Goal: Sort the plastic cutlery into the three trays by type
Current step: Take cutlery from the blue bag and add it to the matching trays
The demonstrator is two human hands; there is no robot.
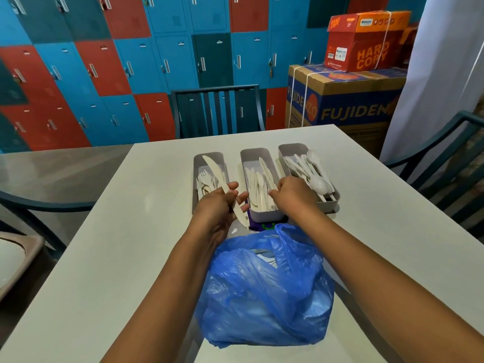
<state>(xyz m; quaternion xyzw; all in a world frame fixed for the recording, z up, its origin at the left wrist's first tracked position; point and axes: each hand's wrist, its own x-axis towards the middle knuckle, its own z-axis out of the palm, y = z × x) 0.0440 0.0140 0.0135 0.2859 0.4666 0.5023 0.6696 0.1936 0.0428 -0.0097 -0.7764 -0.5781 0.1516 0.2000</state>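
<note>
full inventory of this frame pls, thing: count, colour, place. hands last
trays: three, grey, side by side mid-table; left holds forks, middle knives, right spoons
held knife: one, cream, over the left tray
blue bag: one, near table edge, cutlery showing in its mouth
table: one, white
chairs: dark teal, one beyond the table, one partly seen at right
boxes: two, stacked behind the table at right, orange on blue and brown
lockers: many, blue, red, teal, back wall
left hand: grips the held knife
right hand: fingers curled into the middle tray, contents of grip hidden
</note>
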